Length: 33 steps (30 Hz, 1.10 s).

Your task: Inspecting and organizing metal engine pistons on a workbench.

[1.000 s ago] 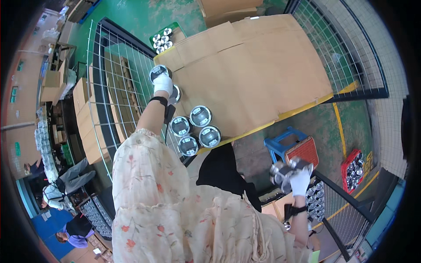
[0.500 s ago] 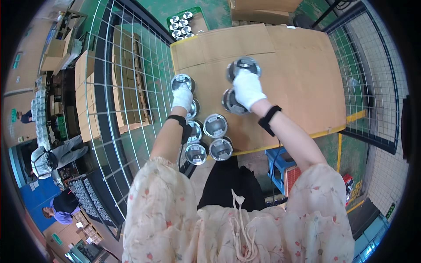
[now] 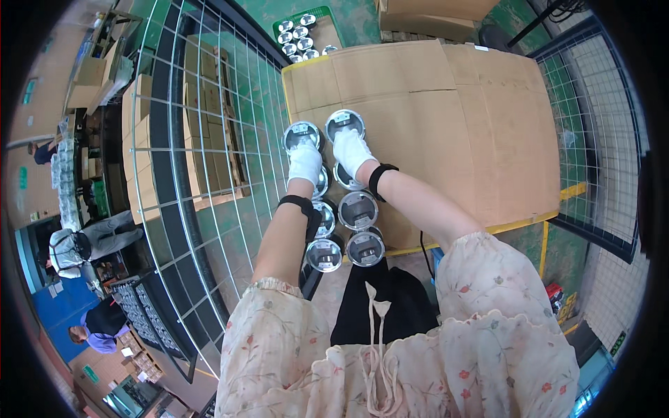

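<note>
Both my hands wear white gloves. My left hand (image 3: 304, 161) grips a round silver metal piston (image 3: 300, 131) at the far end of the left column. Beside it, my right hand (image 3: 351, 149) has its fingers on a second piston (image 3: 343, 119), heading the right column. Each hand partly covers another piston beneath its wrist, one on the left (image 3: 321, 182) and one on the right (image 3: 344, 177). Nearer to me, several more pistons (image 3: 358, 210) stand close together in two columns. The gloves hide my fingertips.
Brown cardboard (image 3: 453, 153) covers the table under the pistons. Wire mesh panels rise on the left (image 3: 209, 132) and right (image 3: 582, 125). Beyond the far edge sits a green crate (image 3: 322, 12) of pistons. Two people (image 3: 101, 324) are off to the left.
My right hand has moved left, and the two pistons by it now stand against the left column. My left hand stays on its piston. The whole view has shifted slightly.
</note>
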Each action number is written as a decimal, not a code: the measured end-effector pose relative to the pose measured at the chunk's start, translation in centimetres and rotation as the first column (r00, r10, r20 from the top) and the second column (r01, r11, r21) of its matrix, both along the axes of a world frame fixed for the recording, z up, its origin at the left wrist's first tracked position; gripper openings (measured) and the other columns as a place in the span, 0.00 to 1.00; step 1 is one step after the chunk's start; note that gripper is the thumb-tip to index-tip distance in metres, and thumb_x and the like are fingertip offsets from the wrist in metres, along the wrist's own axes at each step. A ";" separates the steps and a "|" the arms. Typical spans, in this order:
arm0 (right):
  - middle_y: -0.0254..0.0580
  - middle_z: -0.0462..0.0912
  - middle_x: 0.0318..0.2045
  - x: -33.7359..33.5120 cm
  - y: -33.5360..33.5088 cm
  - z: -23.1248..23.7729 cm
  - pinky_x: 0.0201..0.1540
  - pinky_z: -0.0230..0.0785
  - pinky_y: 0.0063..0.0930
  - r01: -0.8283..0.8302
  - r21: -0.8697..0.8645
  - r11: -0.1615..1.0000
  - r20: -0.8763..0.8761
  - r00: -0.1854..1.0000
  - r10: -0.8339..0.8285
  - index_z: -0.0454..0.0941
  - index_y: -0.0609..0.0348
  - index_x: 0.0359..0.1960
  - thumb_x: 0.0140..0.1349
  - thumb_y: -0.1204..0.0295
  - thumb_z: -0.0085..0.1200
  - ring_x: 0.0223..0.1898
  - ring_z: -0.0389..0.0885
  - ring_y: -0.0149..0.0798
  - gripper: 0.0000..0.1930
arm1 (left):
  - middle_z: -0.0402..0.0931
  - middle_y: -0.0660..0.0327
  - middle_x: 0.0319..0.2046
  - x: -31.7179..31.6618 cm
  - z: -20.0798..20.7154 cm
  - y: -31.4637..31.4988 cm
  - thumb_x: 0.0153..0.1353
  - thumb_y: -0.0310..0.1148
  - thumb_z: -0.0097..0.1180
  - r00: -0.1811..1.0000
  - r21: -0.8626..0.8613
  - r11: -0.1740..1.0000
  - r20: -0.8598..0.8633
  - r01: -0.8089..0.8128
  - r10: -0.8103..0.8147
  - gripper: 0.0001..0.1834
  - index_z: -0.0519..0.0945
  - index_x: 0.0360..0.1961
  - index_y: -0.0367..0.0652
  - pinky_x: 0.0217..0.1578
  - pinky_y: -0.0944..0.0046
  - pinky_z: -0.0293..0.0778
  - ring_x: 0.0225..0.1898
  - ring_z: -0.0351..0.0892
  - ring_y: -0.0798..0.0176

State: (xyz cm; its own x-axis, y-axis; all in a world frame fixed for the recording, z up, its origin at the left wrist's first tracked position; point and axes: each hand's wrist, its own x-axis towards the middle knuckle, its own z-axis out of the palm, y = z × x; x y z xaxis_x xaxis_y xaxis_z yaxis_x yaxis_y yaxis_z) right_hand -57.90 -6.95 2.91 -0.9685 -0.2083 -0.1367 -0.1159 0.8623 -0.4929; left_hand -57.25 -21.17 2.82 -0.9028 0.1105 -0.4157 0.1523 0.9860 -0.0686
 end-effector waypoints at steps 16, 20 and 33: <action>0.51 0.74 0.48 15.8 13.5 8.1 0.58 0.63 0.45 0.273 -0.208 0.939 -0.452 0.825 -0.340 0.77 0.61 0.40 0.60 0.69 0.45 0.54 0.71 0.51 0.12 | 0.81 0.47 0.42 -1.8 5.5 5.1 0.55 0.40 0.55 0.799 -0.077 0.853 0.400 0.517 -0.449 0.17 0.85 0.41 0.43 0.45 0.52 0.76 0.45 0.82 0.48; 0.53 0.77 0.41 33.3 25.0 6.2 0.47 0.71 0.44 0.779 -0.072 0.623 -0.476 0.522 -0.708 0.78 0.62 0.35 0.57 0.71 0.48 0.45 0.77 0.52 0.09 | 0.84 0.54 0.34 -7.4 4.7 8.0 0.55 0.40 0.57 0.891 0.457 0.889 0.392 0.026 -0.227 0.13 0.84 0.32 0.42 0.29 0.55 0.77 0.33 0.83 0.56; 0.46 0.81 0.41 86.3 -3.4 1.6 0.45 0.74 0.35 0.471 0.719 -0.511 0.199 -0.844 -0.498 0.81 0.57 0.38 0.57 0.71 0.51 0.45 0.80 0.44 0.10 | 0.80 0.45 0.32 30.5 6.7 44.9 0.56 0.40 0.46 -0.523 0.244 -0.491 0.083 0.836 -0.849 0.17 0.84 0.32 0.42 0.40 0.46 0.74 0.37 0.79 0.42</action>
